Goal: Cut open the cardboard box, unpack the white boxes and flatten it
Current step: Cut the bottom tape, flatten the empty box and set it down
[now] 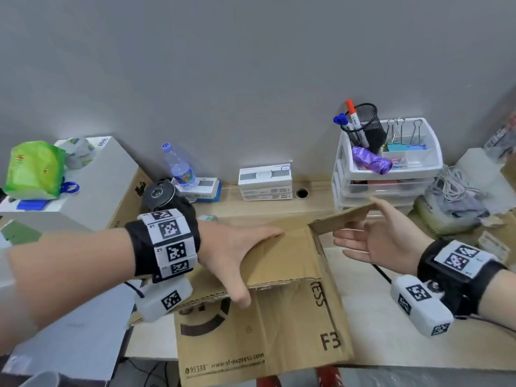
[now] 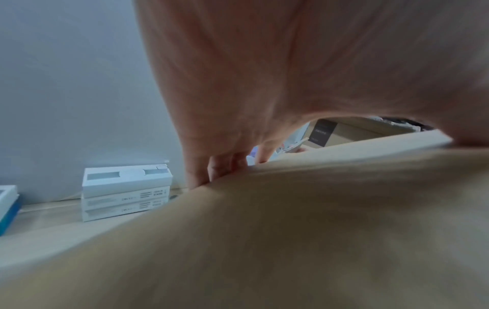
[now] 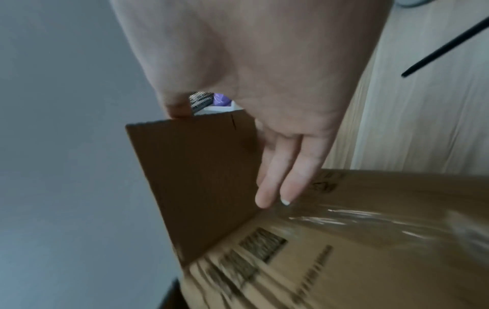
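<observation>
Cardboard box (image 1: 262,325), lower centre: emptied, part-flattened; left hand (image 1: 237,247) presses flat-fingered, right hand (image 1: 382,241) pinches raised flap (image 1: 343,219); white boxes (image 1: 265,182) stacked mid-frame.

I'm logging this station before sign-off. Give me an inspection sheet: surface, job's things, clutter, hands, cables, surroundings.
Surface: wooden desk, crowded along the back.
Job's things: cardboard box lies collapsed, one flap raised; white boxes stacked at the wall.
Clutter: bottle, drawer unit with pen cup and binder clips, green bag.
Hands: left hand presses flat on the box; right hand holds the flap, thumb on top, fingers beneath.
Cables: coiled white cord at right; black cable on the desk.
Surroundings: plain grey wall.
</observation>
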Motion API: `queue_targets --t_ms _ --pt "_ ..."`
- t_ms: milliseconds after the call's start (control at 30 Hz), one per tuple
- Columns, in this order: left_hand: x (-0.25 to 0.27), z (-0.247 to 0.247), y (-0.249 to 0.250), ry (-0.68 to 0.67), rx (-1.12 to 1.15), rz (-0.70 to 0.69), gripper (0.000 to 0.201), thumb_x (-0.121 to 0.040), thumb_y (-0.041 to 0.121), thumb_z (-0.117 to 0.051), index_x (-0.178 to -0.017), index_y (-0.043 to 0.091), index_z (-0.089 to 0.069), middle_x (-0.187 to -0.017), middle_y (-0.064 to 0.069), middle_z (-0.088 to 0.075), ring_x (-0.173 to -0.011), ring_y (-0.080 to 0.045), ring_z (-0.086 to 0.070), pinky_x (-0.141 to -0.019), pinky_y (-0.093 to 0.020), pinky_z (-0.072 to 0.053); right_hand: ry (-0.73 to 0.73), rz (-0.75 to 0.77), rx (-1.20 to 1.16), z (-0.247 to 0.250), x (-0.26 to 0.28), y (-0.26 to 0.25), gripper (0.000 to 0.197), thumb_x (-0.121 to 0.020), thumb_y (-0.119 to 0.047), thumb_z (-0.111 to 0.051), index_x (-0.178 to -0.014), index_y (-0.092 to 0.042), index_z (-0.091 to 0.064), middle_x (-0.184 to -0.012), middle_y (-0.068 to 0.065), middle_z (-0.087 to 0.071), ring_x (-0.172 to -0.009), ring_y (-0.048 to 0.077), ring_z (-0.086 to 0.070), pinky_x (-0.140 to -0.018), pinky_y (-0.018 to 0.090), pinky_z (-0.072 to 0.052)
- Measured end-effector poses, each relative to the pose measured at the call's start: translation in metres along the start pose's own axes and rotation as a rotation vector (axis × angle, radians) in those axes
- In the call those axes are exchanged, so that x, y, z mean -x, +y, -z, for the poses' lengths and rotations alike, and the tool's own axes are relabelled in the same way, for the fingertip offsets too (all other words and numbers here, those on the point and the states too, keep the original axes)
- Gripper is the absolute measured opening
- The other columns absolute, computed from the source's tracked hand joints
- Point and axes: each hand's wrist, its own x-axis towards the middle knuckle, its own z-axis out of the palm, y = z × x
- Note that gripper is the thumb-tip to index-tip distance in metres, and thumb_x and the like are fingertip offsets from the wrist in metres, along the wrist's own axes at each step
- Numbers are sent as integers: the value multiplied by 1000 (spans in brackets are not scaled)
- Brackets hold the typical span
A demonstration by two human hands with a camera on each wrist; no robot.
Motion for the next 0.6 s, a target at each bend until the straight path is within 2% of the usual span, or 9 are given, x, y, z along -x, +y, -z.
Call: queue_targets --t_ms 67,133,233,267,333,367,433,500,600 --pt "-13 0 2 -13 -11 9 126 -65 44 -87 -156 42 1 -154 14 -30 -135 -10 -37 -115 -33 -35 -17 49 -20 4 0 10 80 -87 -74 -42 -129 -8 -58 -128 18 -68 -119 33 -66 -103 50 -48" --pt "-25 8 3 -21 -44 8 123 -68 40 -87 -157 41 -2 -155 14 -29 -133 -8 -36 -109 -26 -31 -31 117 7 7 0 18 81 -87 -77 -39 -134 -14 -56 -130 16 -68 -119 33 -66 -105 55 -46" --pt "-40 21 1 -10 -78 13 112 -69 40 -87 -155 44 -16 -154 13 -34 -133 -8 -38 -111 -28 -32 -12 282 334 1 4 30 83 -67 -76 -68 -132 -25 -59 -128 2 -70 -114 23 -70 -105 56 -47" --pt "-45 24 0 -13 -87 10 107 -69 40 -86 -154 44 -21 -152 12 -37 -133 -9 -40 -114 -31 -34 0 360 537 -3 7 33 82 -64 -68 -77 -133 -29 -57 -129 -5 -68 -112 14 -69 -103 50 -51" --pt "-53 25 1 -54 -89 2 99 -71 39 -85 -152 41 -29 -144 15 -43 -129 -8 -44 -114 -35 -37 48 481 899 -13 9 38 75 -74 -45 -82 -140 -33 -48 -133 -14 -60 -105 -4 -65 -92 27 -56" --pt "-57 24 1 -78 -92 -2 95 -72 38 -84 -152 39 -32 -141 16 -45 -127 -6 -45 -114 -35 -38 57 514 983 -18 7 39 74 -79 -35 -81 -143 -34 -43 -132 -15 -56 -100 -9 -64 -84 19 -56" --pt "-61 21 2 -97 -113 -18 89 -72 38 -83 -149 36 -39 -141 16 -49 -127 -7 -49 -112 -37 -41 58 552 1045 -27 -1 40 80 -82 -25 -79 -148 -36 -35 -133 -15 -52 -89 -9 -65 -72 15 -54" --pt "-64 19 -1 -84 -137 -31 83 -73 38 -82 -147 35 -43 -141 14 -52 -126 -7 -51 -110 -36 -43 36 534 1076 -28 -16 40 83 -83 -21 -77 -149 -39 -31 -135 -12 -55 -82 -6 -68 -68 14 -51" --pt "-61 18 -5 -44 -137 -46 80 -73 42 -83 -144 35 -47 -139 15 -55 -124 -5 -52 -108 -30 -43 -34 451 1157 -33 -32 41 83 -85 -18 -74 -148 -45 -29 -108 -1 -69 -69 -1 -67 -63 11 -48"
